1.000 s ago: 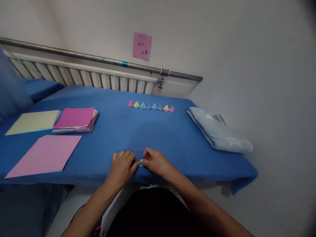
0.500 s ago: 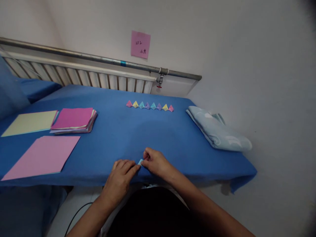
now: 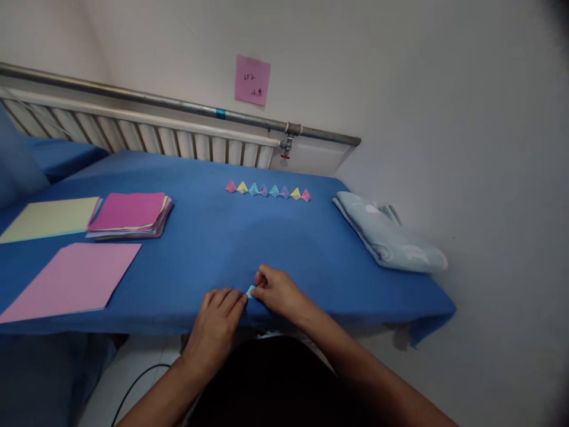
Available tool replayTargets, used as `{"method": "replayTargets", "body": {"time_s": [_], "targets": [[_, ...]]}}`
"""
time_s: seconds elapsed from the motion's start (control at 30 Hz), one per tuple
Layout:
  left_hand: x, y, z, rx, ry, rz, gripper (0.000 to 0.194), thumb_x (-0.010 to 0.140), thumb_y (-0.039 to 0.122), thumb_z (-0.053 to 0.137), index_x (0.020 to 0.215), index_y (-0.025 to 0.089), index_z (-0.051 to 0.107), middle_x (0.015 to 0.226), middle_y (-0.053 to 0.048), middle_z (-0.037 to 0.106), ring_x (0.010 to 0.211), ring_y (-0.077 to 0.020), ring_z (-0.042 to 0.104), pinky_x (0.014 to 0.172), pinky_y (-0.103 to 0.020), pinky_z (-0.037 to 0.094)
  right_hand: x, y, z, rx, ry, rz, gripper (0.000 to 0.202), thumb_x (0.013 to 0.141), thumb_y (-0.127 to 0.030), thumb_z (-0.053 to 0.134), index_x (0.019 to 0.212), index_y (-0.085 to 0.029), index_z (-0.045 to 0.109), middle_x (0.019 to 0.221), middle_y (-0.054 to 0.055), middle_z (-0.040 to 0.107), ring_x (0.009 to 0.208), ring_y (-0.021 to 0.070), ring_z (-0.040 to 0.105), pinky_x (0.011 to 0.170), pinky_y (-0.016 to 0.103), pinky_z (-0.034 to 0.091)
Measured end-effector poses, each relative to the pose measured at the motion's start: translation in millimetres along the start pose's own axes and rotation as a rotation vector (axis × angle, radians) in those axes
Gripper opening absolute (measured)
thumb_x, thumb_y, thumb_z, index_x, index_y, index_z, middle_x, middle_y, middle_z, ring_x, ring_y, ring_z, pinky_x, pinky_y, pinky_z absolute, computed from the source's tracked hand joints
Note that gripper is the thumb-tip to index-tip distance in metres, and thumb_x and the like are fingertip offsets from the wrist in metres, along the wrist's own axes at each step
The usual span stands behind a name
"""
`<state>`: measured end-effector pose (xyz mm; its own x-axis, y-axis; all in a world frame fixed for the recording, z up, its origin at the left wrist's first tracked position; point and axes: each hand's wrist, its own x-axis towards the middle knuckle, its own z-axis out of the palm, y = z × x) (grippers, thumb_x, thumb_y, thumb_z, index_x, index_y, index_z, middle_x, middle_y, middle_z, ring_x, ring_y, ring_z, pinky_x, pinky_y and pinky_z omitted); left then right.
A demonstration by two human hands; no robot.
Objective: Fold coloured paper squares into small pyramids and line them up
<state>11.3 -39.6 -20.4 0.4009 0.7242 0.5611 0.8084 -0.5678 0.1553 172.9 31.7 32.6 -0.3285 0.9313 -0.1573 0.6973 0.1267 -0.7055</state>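
A small piece of light blue folded paper [image 3: 250,292] lies near the front edge of the blue cloth, between my hands. The thumb and fingers of my left hand [image 3: 219,315] are closed at its left corner. From the other side my right hand [image 3: 278,292] pinches it, with the thumb on the paper and the fingers curled. Fingertips cover part of the paper, so its full shape is hidden. Farther back stands a row of small folded paper pieces [image 3: 264,190] in pink, yellow, blue and purple.
To the left are a stack of coloured paper [image 3: 128,212], yellow sheets [image 3: 51,218] and pink sheets [image 3: 77,281]. A folded pale blanket [image 3: 386,234] lies at the right. Behind the blue-covered surface [image 3: 200,219] run a radiator [image 3: 186,142] and a pipe [image 3: 155,105].
My left thumb has drawn back slightly from the paper, showing more of its left part. The right hand keeps its pinch. The whole view has shifted a little.
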Motion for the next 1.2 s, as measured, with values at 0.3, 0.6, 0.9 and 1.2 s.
{"method": "replayTargets", "body": {"time_s": [0.3, 0.6, 0.9, 1.2], "targets": [[4, 12, 4.2, 0.127, -0.018, -0.063, 0.038, 0.080, -0.001, 0.040, 0.108, 0.013, 0.061, 0.107, -0.012, 0.066, 0.096, -0.0245, 0.056, 0.083, -0.041, 0.043, -3, 2, 2, 0.001, 0.030, -0.047, 0.019, 0.070, -0.007, 0.060, 0.068, -0.020, 0.046, 0.059, -0.008, 0.048, 0.056, 0.0078, 0.045, 0.054, 0.018, 0.030], [1, 20, 5.4, 0.217, 0.016, -0.050, 0.047, 0.074, -0.004, 0.037, 0.110, 0.012, 0.063, 0.107, -0.011, 0.067, 0.100, -0.0243, 0.055, 0.090, -0.042, 0.039, -6, 4, 1, 0.010, 0.024, -0.007, 0.020, 0.070, -0.004, 0.058, 0.071, -0.019, 0.047, 0.060, -0.008, 0.047, 0.057, 0.0075, 0.044, 0.055, 0.018, 0.031], [6, 26, 7.1, 0.254, -0.015, -0.082, 0.043, 0.074, -0.003, 0.039, 0.106, 0.013, 0.065, 0.107, -0.011, 0.067, 0.099, -0.0254, 0.055, 0.089, -0.044, 0.039, -5, 4, -10, -0.054, -0.038, 0.035, 0.020, 0.069, -0.008, 0.063, 0.067, -0.019, 0.046, 0.058, -0.008, 0.046, 0.054, 0.0073, 0.042, 0.051, 0.019, 0.028], [3, 27, 11.7, 0.254, 0.011, -0.099, 0.047, 0.074, -0.001, 0.038, 0.111, 0.014, 0.062, 0.107, -0.010, 0.067, 0.100, -0.0245, 0.055, 0.089, -0.044, 0.040, -8, 5, -9, -0.044, -0.018, 0.017, 0.020, 0.070, -0.006, 0.062, 0.068, -0.019, 0.047, 0.058, -0.008, 0.047, 0.055, 0.0074, 0.043, 0.052, 0.018, 0.029]]}}
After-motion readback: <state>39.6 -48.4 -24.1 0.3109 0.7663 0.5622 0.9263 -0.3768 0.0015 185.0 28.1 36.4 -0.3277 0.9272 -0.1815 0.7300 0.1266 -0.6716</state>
